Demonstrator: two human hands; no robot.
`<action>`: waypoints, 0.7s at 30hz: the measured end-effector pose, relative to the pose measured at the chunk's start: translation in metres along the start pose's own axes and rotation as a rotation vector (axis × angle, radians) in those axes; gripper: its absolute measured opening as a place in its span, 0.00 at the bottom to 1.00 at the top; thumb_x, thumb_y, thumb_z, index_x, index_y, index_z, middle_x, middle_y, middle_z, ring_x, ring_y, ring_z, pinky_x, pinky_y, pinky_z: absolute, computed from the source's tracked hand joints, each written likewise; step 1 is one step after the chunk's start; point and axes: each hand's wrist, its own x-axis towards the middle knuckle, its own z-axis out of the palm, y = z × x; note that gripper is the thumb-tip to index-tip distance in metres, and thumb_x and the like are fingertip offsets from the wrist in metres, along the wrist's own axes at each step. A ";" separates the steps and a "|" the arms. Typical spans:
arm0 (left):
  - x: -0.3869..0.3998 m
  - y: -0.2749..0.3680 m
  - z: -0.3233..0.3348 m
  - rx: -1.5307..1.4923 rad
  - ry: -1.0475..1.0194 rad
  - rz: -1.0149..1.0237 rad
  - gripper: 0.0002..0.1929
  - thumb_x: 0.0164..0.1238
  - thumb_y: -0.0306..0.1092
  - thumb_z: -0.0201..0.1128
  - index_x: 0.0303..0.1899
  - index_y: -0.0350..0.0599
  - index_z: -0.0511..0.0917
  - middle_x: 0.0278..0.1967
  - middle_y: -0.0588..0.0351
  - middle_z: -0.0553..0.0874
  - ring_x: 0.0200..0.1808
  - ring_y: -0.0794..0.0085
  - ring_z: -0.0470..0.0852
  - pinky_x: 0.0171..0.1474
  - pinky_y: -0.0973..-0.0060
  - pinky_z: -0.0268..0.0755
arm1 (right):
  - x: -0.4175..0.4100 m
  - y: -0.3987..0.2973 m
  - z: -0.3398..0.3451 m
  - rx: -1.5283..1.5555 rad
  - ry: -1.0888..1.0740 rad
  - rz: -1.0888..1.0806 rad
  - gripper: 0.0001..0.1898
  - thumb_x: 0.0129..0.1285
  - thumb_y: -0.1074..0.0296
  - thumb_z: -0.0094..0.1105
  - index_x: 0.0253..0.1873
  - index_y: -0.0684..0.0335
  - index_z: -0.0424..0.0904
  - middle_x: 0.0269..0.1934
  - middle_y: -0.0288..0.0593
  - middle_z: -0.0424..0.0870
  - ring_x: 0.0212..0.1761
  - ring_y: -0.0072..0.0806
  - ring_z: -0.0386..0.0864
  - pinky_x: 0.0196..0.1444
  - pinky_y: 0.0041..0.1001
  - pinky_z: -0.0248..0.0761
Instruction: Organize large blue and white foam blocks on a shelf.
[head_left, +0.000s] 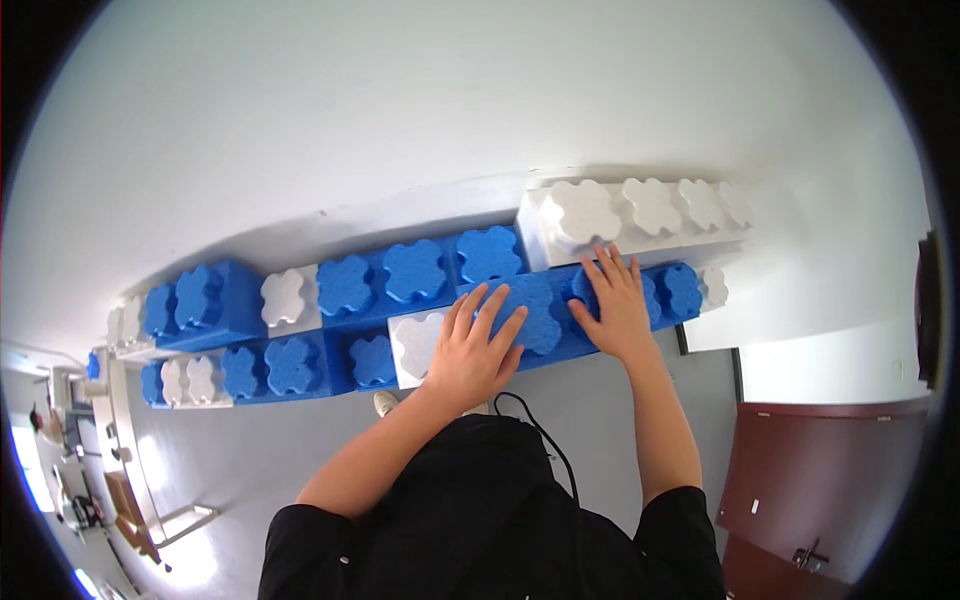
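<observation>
Large blue and white building blocks, apparently foam, with clover-shaped studs form two rows in front of me. My left hand (476, 349) lies spread, palm down, where a white block (403, 367) meets a long blue block (559, 289) in the nearer row. It partly hides the studs of both. Further right, my right hand (616, 304) rests over the blue studs of that row, its fingers apart. Its fingertips reach the front side of a raised white block (581, 214) in the row behind. Neither hand grips anything.
A white wall (450, 90) stands behind the blocks. Below them is a grey floor (285, 450) with a black cable (555, 450). A dark red door (817, 472) is at the lower right. Cardboard (127, 502), a metal frame (187, 517) and a person (49, 427) appear at left.
</observation>
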 end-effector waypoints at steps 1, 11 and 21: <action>-0.010 -0.003 -0.011 -0.009 -0.030 -0.049 0.27 0.67 0.39 0.70 0.68 0.52 0.81 0.73 0.43 0.74 0.75 0.43 0.70 0.73 0.44 0.66 | 0.000 -0.001 0.003 0.058 0.017 0.012 0.37 0.71 0.47 0.65 0.78 0.60 0.70 0.82 0.58 0.65 0.85 0.56 0.58 0.86 0.62 0.40; -0.149 -0.107 -0.082 0.244 -0.126 -0.416 0.32 0.67 0.39 0.70 0.73 0.47 0.75 0.73 0.40 0.71 0.75 0.40 0.68 0.75 0.45 0.65 | -0.007 -0.147 0.022 0.092 -0.013 0.010 0.36 0.76 0.48 0.60 0.80 0.63 0.66 0.83 0.63 0.60 0.83 0.76 0.51 0.81 0.71 0.38; -0.251 -0.210 -0.162 0.250 -0.123 -0.509 0.33 0.67 0.38 0.69 0.74 0.48 0.74 0.73 0.39 0.71 0.75 0.38 0.68 0.75 0.44 0.64 | 0.027 -0.270 0.077 -0.326 -0.002 0.310 0.44 0.67 0.52 0.68 0.82 0.65 0.60 0.82 0.77 0.52 0.82 0.78 0.50 0.81 0.70 0.41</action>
